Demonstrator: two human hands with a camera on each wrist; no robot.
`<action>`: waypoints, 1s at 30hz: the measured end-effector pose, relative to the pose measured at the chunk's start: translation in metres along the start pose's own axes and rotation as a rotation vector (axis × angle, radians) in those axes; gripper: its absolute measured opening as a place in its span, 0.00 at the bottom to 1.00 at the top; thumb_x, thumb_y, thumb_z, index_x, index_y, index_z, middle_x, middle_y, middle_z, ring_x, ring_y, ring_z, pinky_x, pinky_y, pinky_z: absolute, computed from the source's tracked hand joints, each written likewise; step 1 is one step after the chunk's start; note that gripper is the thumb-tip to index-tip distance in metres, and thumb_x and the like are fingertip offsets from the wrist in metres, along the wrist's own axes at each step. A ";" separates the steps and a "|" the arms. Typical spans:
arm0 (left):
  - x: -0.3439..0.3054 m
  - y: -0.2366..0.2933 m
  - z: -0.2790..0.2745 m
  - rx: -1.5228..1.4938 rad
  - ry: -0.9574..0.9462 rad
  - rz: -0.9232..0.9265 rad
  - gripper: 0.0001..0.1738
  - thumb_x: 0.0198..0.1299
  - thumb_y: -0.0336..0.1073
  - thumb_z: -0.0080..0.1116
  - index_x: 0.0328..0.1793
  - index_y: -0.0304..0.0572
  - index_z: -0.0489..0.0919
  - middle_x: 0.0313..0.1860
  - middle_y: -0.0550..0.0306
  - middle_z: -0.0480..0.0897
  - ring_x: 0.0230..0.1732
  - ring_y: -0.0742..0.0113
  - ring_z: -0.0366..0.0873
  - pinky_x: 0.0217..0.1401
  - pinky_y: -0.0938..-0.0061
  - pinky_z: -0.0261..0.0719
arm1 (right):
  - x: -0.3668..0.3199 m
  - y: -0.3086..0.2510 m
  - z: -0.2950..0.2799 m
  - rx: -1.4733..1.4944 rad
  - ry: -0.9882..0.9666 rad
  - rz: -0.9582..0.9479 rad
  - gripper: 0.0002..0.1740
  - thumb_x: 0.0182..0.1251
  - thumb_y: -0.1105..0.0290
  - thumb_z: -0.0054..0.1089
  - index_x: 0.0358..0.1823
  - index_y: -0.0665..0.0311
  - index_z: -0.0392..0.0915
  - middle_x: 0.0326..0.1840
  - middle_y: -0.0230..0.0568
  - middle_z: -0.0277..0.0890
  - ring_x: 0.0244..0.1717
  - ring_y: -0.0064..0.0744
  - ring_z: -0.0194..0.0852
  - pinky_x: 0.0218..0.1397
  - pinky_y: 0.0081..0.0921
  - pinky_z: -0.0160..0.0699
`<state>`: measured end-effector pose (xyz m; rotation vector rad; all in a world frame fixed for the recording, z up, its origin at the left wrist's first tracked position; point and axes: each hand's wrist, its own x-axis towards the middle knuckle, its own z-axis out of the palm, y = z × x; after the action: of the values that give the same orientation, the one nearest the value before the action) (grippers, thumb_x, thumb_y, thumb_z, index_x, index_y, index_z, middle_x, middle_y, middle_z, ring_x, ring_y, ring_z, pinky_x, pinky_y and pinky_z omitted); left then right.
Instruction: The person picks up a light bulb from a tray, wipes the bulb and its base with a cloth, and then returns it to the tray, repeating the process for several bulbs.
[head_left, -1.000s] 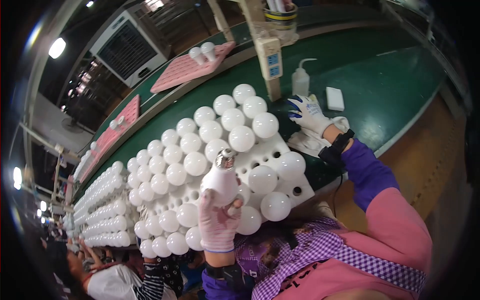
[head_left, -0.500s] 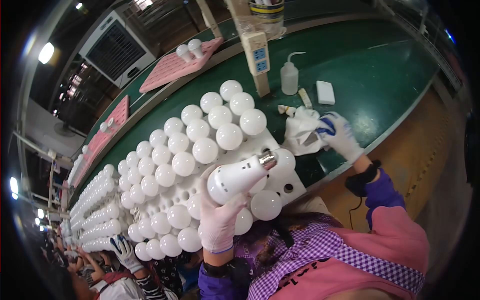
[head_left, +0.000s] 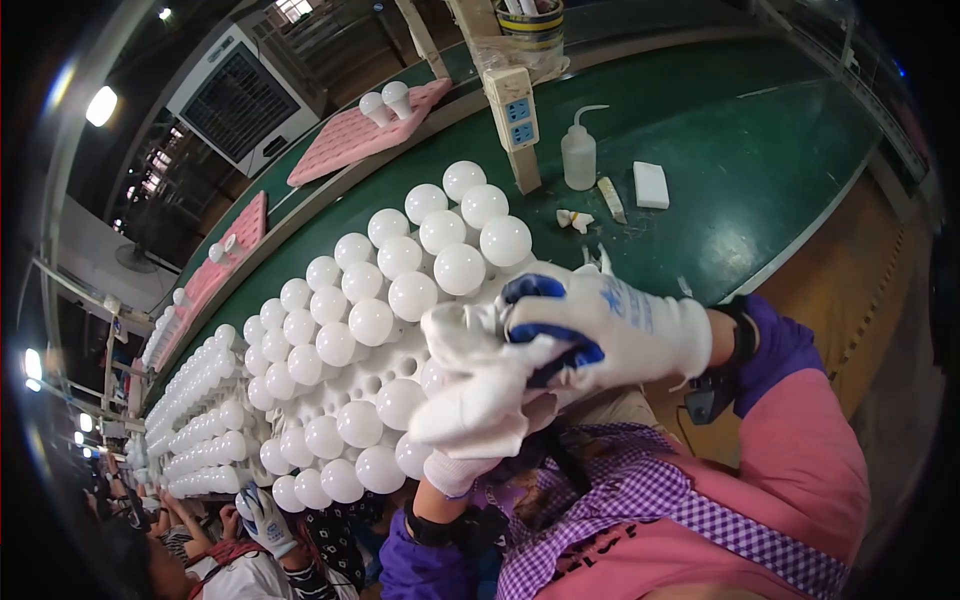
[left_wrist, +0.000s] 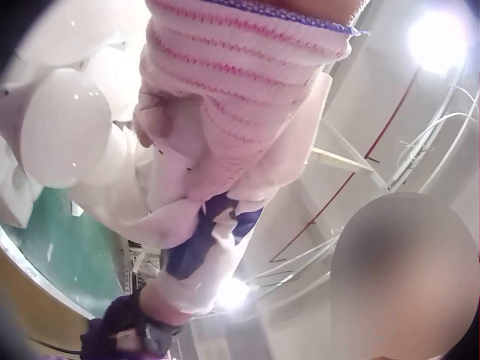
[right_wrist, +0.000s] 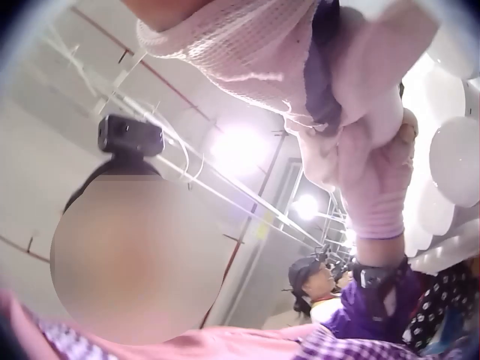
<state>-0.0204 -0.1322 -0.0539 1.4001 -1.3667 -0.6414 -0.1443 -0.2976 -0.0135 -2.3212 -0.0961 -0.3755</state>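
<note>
My left hand (left_wrist: 232, 90), in a pink-striped white glove, holds a white LED light bulb (left_wrist: 169, 176). From the head view a white cloth (head_left: 475, 400) hides that bulb and most of this hand. My right hand (head_left: 625, 325), gloved in white with blue coated fingers, grips the cloth and presses it around the bulb. Both hands meet over the near end of a white foam tray (head_left: 385, 365), where rows of round white bulbs (head_left: 505, 241) stand with their globes up.
Beyond the tray on the green table are a spout bottle (head_left: 578, 158), a small tube (head_left: 611, 200), a crumpled scrap (head_left: 574, 220) and a white block (head_left: 651, 186). A socket post (head_left: 514, 120) rises behind. Pink trays (head_left: 350, 140) lie further back; another person's gloved hand (head_left: 266, 522) is at lower left.
The right hand has picked the cloth up off the table and brought it left onto the bulb. Earlier the left hand turned the bulb from upright to tilted; now the cloth covers it.
</note>
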 end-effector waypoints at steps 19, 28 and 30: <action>-0.018 -0.017 -0.002 -1.042 0.448 -0.282 0.38 0.51 0.40 0.70 0.64 0.35 0.63 0.45 0.46 0.78 0.36 0.60 0.81 0.29 0.77 0.79 | -0.004 0.049 0.019 1.225 0.413 0.233 0.39 0.61 0.68 0.68 0.71 0.66 0.59 0.66 0.34 0.66 0.64 0.23 0.64 0.69 0.21 0.61; -0.010 -0.005 0.003 -0.971 0.410 -0.318 0.42 0.51 0.36 0.71 0.68 0.37 0.58 0.48 0.50 0.77 0.41 0.63 0.79 0.33 0.72 0.79 | -0.011 0.027 0.016 0.870 0.403 0.212 0.44 0.48 0.73 0.76 0.68 0.66 0.64 0.59 0.33 0.73 0.56 0.22 0.71 0.63 0.23 0.69; -0.011 0.005 0.002 -0.773 0.394 -0.443 0.47 0.48 0.31 0.73 0.71 0.40 0.54 0.54 0.48 0.73 0.50 0.59 0.77 0.42 0.66 0.81 | -0.007 0.023 0.015 0.759 0.429 0.225 0.37 0.50 0.74 0.74 0.64 0.67 0.69 0.54 0.31 0.76 0.52 0.20 0.72 0.60 0.21 0.71</action>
<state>-0.0263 -0.1220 -0.0528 1.0930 -0.4017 -0.9857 -0.1428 -0.3023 -0.0414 -1.4523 0.2017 -0.5912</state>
